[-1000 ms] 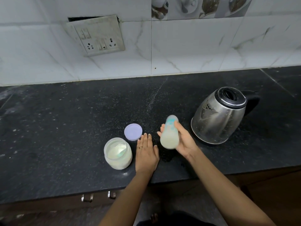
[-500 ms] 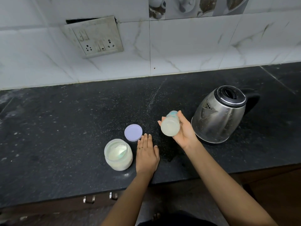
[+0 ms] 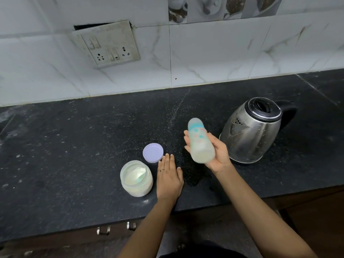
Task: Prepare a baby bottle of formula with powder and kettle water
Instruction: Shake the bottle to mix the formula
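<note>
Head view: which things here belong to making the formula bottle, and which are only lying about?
For the job:
baby bottle, tilted, held in the right hand
powder jar, open
lilac lid, on the counter beside the jar
kettle

Not for the job:
socket panel
drawer handles below the counter

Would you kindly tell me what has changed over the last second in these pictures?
The right hand swung the baby bottle: half a second ago its base faced the camera; now it tilts again, top pointing away and leftward. The grip on it held. The left hand stayed flat on the counter; powder jar, lid and kettle did not move.
</note>
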The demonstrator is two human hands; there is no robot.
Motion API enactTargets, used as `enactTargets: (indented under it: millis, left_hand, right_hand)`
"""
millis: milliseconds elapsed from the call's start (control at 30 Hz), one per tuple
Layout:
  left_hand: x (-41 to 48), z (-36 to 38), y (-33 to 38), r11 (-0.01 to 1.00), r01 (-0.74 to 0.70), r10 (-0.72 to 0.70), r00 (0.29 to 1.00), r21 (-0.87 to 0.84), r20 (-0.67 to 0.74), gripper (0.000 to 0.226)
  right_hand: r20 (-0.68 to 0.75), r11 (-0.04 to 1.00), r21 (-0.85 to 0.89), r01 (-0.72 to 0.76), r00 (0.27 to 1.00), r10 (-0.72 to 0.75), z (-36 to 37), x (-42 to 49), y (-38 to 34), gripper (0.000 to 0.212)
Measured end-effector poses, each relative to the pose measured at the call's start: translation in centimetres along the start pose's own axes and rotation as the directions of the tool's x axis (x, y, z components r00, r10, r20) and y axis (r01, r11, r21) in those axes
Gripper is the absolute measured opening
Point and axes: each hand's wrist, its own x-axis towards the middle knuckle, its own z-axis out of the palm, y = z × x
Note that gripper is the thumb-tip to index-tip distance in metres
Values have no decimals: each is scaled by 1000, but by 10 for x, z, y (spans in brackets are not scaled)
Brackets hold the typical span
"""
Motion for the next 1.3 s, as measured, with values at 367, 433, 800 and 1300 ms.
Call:
enactTargets:
  millis: [367,433,800,1300]
  left_hand:
    - [1,0,1,1000,-5,4,1000,-7,-8,60]
    - [0,-1,1,1000,-3,3,1000,-8,-9,60]
    - [0,-1,0,1000,-19,19,1000,-5,-10,60]
    - [0,-3,0,1000,-25,25,999,-17,-24,60]
  right_hand:
    - [142,994,109,30,989,-45,20,12,9,70]
    - [-21,981,176,86,996,-84,11,15,7,74]
    - [102,997,-30,68,993,-65,-9,11,-2,85]
    - [124,999,-33,42,992,-37,-21,15,5,76]
